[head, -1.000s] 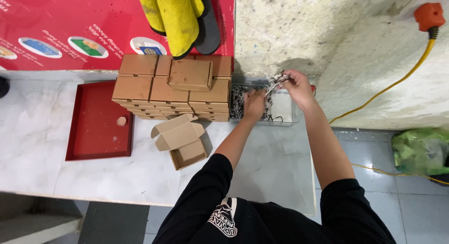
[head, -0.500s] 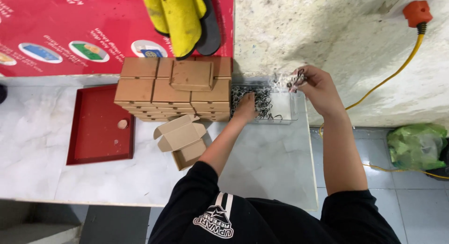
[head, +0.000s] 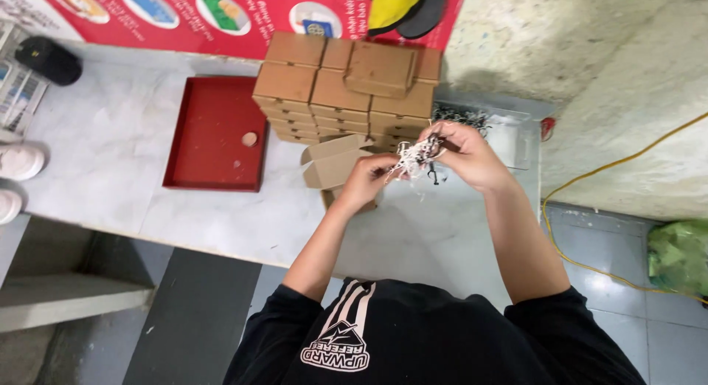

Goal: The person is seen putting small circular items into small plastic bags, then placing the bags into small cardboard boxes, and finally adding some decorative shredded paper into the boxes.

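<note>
Both my hands hold a small bundle of black and white shredded filler [head: 414, 156] above the marble counter [head: 110, 164]. My left hand [head: 369, 178] pinches its left side and my right hand [head: 461, 156] grips its right side. Just under my left hand sits an open brown cardboard box [head: 330, 164] with its flaps up. Behind my hands a clear plastic tub [head: 512, 134] holds more of the shredded filler.
A stack of closed brown boxes [head: 346, 90] stands at the back by a red poster. A red tray [head: 214, 134] with a small round piece lies to the left. A black object [head: 48, 59] sits far left. A yellow cable [head: 619, 164] runs along the wall at right.
My hands left the clear tub and came toward me over the open box, with the filler bundle now held between both. The camera view shifted right and down.
</note>
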